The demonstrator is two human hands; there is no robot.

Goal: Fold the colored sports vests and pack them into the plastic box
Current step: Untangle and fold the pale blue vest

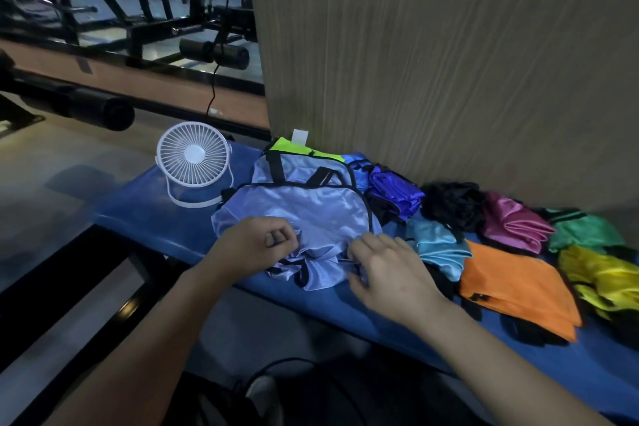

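A pale lavender vest [304,207] with black trim lies spread on the blue table [155,214]. My left hand [256,245] has its fingers curled and pinches the vest's near edge. My right hand [383,273] grips the bunched fabric at the same edge, just to the right. Further right lie other vests: royal blue [394,194], black [453,204], light blue [439,249], magenta [515,225], orange [518,287], green [584,232] and yellow [601,277]. A neon yellow-green vest [297,149] peeks out behind the lavender one. No plastic box is in view.
A small white desk fan [193,162] stands on the table's left end, close to the lavender vest. A wood-grain wall panel [432,45] rises right behind the table. Gym equipment [138,10] fills the far left, and cables hang below the table's near edge.
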